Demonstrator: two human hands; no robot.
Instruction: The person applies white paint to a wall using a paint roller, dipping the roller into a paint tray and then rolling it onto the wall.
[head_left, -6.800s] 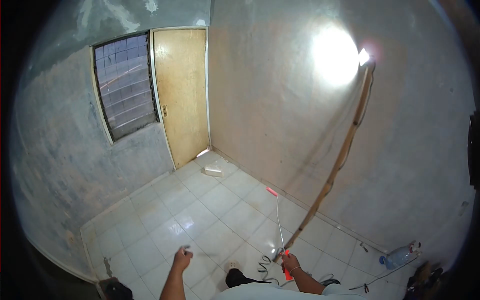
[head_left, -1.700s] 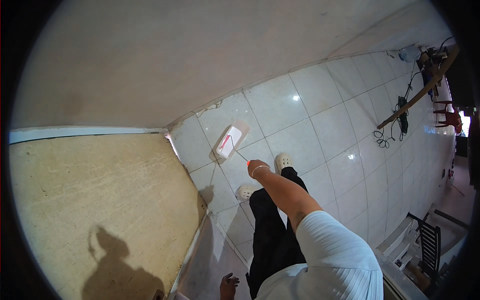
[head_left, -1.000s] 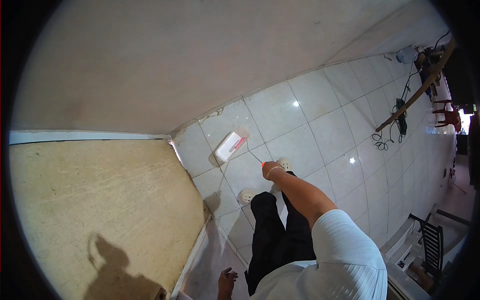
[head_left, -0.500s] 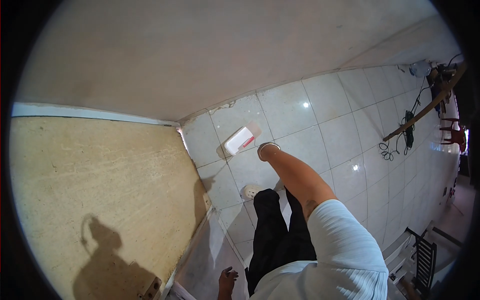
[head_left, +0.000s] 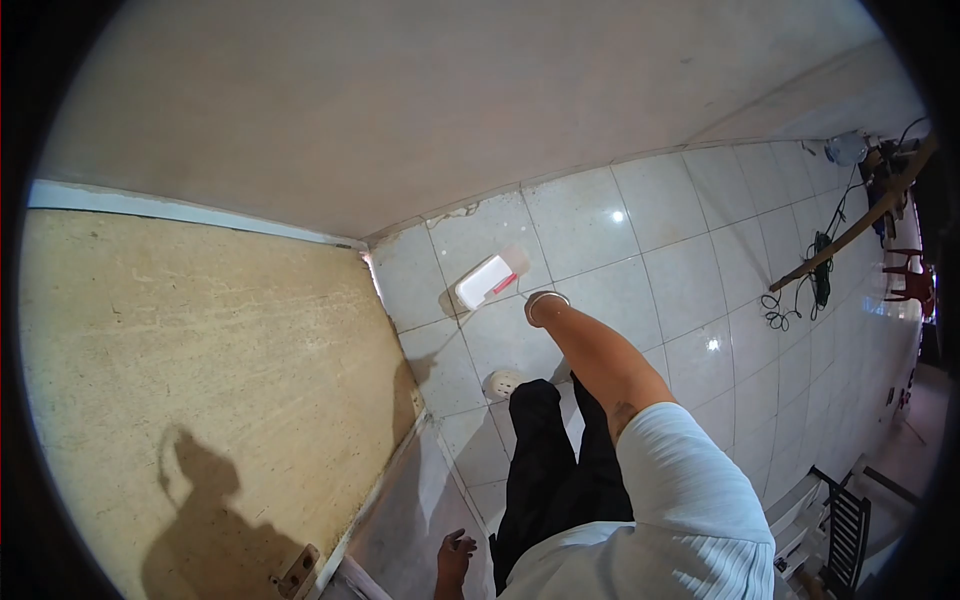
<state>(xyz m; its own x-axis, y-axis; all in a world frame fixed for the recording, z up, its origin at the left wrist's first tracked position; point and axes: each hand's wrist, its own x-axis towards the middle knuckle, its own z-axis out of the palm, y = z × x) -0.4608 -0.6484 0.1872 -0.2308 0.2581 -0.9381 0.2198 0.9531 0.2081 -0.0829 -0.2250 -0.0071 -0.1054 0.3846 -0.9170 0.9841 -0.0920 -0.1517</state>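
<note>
My right arm reaches out over the tiled floor, with a bracelet at the wrist; the fingers of my right hand (head_left: 543, 306) are hidden behind it. Just beyond lies a white rectangular piece with a red strip (head_left: 485, 283), close over the tiles. A thin line runs from it to my right hand like a slim handle, and a matching thin shadow falls on the floor. What kind of tool it is, I cannot tell. Low in the picture, my left hand (head_left: 457, 556) hangs beside my black trousers, fingers loosely bent and apart, holding nothing.
A worn yellowish panel (head_left: 200, 330) stands on the left, a plain wall (head_left: 400, 110) at the top. On the right, a wooden pole (head_left: 850, 235) slants past a dark coiled cable (head_left: 822, 270). A red chair (head_left: 908, 278) and a clear bottle (head_left: 846, 149) are farther off.
The view has shifted slightly, so floor and cable sit a little farther right. My right hand and the white piece have moved slightly right in the picture; my left hand hangs as before.
</note>
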